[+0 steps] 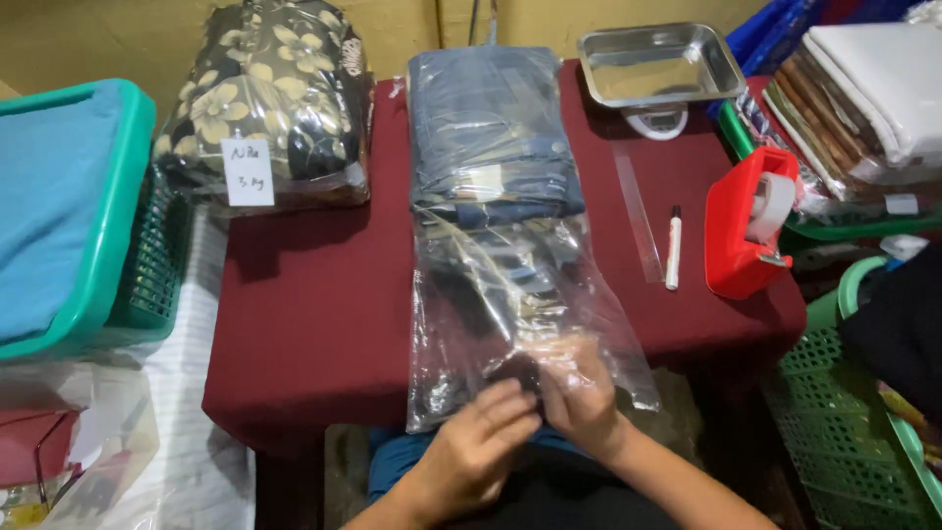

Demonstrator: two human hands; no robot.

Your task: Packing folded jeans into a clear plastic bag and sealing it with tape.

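Two hands, left hand (478,439) and right hand (579,391), both pinching the clear plastic bag's (520,294) open end around folded jeans (494,132)

Both hands, left hand (478,439) and right hand (579,393), pinch the clear plastic bag (520,294) holding folded denim (491,128).

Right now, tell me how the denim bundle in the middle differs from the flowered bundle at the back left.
The denim bundle is plain blue; the flowered bundle is dark with pale blossoms. The denim's clear bag trails open toward both hands; the flowered one is closed and bears a paper label. Both lie on the maroon table, wrapped in clear plastic.
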